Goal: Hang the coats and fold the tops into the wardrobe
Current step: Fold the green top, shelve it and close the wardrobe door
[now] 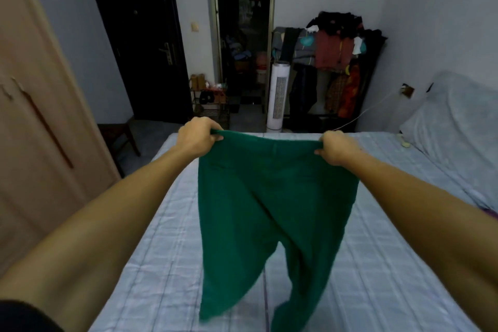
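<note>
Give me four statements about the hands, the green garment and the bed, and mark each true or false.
1. Both hands, left hand and right hand, grip the green garment at its top edge. True.
2. The garment lies folded flat on the bed. False: it hangs spread between the hands above the bed.
3. A white tower fan stands beyond the bed. True.
4. The garment is red. False: it is green.

Head view, forward-down over bed (167,237), close.
</note>
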### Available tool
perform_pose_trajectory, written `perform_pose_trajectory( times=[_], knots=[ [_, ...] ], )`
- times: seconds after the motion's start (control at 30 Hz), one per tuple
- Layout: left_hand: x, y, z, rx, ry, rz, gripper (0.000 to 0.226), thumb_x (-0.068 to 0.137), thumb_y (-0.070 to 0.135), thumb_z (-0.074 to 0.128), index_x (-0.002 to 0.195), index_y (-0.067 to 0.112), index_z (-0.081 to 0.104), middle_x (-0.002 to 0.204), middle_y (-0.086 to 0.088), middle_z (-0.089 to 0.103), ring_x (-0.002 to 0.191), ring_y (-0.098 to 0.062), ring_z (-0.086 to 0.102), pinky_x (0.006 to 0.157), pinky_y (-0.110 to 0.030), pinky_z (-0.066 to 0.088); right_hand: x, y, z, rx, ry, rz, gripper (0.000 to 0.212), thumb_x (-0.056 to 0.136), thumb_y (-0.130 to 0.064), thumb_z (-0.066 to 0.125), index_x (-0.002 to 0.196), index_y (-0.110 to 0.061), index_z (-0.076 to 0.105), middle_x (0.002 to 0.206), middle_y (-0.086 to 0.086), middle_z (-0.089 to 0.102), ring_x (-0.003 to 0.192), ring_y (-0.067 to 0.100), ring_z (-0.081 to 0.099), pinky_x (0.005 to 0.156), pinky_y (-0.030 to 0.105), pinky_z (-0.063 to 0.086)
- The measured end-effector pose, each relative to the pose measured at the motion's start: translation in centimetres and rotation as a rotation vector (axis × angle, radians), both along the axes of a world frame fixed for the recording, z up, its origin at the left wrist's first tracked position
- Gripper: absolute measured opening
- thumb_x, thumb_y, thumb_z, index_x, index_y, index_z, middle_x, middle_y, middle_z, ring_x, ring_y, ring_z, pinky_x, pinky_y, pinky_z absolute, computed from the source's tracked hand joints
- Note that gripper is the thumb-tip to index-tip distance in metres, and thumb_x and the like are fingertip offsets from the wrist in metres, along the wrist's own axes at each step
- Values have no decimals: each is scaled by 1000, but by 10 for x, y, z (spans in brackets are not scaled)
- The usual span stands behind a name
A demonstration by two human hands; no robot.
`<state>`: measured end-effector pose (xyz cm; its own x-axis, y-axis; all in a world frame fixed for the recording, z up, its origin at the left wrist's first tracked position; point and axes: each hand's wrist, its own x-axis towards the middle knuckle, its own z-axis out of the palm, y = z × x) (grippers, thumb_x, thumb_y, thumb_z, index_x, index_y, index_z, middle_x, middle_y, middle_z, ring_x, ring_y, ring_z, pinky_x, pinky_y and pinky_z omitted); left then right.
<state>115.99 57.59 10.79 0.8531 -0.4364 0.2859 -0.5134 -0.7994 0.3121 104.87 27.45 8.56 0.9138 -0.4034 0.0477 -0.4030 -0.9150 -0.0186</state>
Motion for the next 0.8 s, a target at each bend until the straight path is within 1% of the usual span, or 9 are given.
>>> perform_pose_trajectory(
  times=[0.1, 0.2, 0.27, 0.37, 0.47, 0.57, 0.67, 0.73, 0.8],
  knots=[
    [24, -19, 30, -135, -112, 64, 18, 89, 27, 63, 105, 25, 71, 106, -3, 70, 96, -28, 63, 80, -39, 53, 15, -23, 53, -117, -155, 34, 26, 92, -33, 58, 114, -18, 62, 110, 15, 64, 98, 36, 60, 76, 38, 46],
    [24, -32, 62, -257, -248, 86, 19, 92, 23, 58, 106, 21, 71, 104, -8, 70, 93, -32, 63, 77, -40, 52, 10, -29, 96, -274, -370, 75, 17, 91, -13, 56, 106, -14, 63, 99, 17, 65, 88, 39, 61, 70, 41, 47],
    [13, -33, 78, -306, -315, 72, 19, 93, 21, 55, 104, 19, 71, 101, -8, 71, 89, -31, 63, 74, -40, 52, -3, -31, 112, -330, -485, 100, 24, 86, 1, 54, 103, -12, 63, 94, 15, 65, 82, 39, 60, 64, 41, 47],
    [-19, -24, 80, -351, -409, 47, 20, 94, 20, 54, 105, 18, 70, 102, -8, 69, 90, -31, 62, 75, -40, 51, -38, -30, 108, -383, -642, 178, 29, 85, 4, 53, 109, -10, 62, 95, 14, 63, 78, 39, 59, 58, 39, 43],
    [-63, -3, 49, -338, -432, 12, 22, 93, 20, 53, 106, 17, 70, 103, -9, 67, 91, -30, 60, 76, -39, 49, -83, -20, 68, -402, -718, 273, 30, 84, 4, 54, 110, -9, 63, 95, 15, 63, 74, 40, 60, 55, 40, 45],
    [-110, 22, -14, -311, -334, -26, 20, 90, 20, 55, 102, 19, 70, 99, -7, 67, 90, -29, 60, 76, -39, 50, -134, -7, -4, -370, -697, 333, 32, 78, 1, 55, 106, -9, 66, 90, 16, 64, 69, 39, 60, 50, 38, 43],
    [-167, 45, -98, -229, -167, -67, 28, 80, 17, 50, 98, 15, 71, 94, -11, 67, 87, -34, 61, 75, -39, 50, -199, 14, -99, -270, -598, 400, 29, 73, -7, 55, 98, -10, 69, 85, 16, 66, 61, 37, 60, 46, 36, 45],
    [-209, 60, -155, -153, -5, -51, 29, 80, 12, 49, 100, 12, 70, 93, -14, 66, 86, -35, 60, 73, -38, 46, -244, 35, -155, -164, -509, 387, 31, 65, -2, 69, 95, -10, 71, 85, 15, 67, 61, 35, 62, 46, 36, 48],
    [-249, 79, -211, -91, 152, -14, 25, 85, 5, 54, 102, 11, 70, 95, -15, 66, 87, -35, 60, 72, -35, 44, -282, 63, -206, -50, -441, 395, 40, 54, 7, 77, 90, -8, 73, 80, 16, 68, 60, 35, 62, 46, 36, 49]
  ],
)
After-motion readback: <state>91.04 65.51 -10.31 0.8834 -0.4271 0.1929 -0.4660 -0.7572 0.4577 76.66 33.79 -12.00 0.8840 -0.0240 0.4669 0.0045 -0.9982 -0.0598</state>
